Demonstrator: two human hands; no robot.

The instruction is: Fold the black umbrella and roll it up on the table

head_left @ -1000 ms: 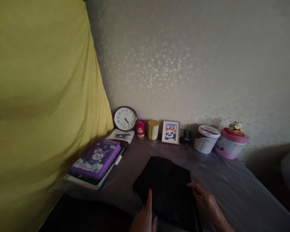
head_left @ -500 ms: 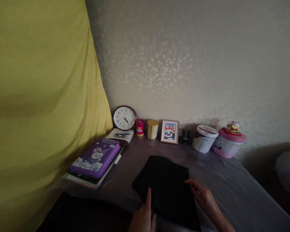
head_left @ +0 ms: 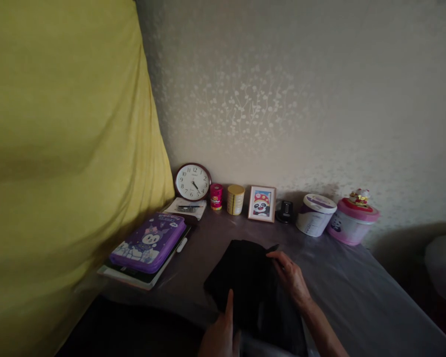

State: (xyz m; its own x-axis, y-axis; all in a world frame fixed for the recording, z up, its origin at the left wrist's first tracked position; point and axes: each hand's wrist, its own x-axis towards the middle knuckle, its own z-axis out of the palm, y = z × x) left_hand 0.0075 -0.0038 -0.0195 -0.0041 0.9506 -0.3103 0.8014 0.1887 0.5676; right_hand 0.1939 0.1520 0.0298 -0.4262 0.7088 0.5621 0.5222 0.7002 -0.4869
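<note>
From where I stand, the change is on the right side of the black fabric (head_left: 241, 267): its far right edge, spread wider a moment ago, now comes inward with the right hand (head_left: 292, 280), which pinches it between thumb and fingertips. A small dark corner pokes up just beyond those fingers, and the far end of the cloth looks narrower for it, so I take that side to be partway through a fold. The left hand (head_left: 219, 337) keeps its place at the near left, index finger laid along the fabric; whether its other fingers grip anything I cannot tell. The fabric lies near the front of the table (head_left: 338, 277), its lower part dim and blurred. To the left, a purple case (head_left: 148, 243) rests on a stack of books (head_left: 134, 281), well apart from the cloth. Against the wall stand a clock (head_left: 193, 181), 2 small cans (head_left: 235, 201), a picture frame (head_left: 262, 204) and 2 tubs (head_left: 315, 215). None of these touches the fabric; only the hands themselves hide bits of it.
</note>
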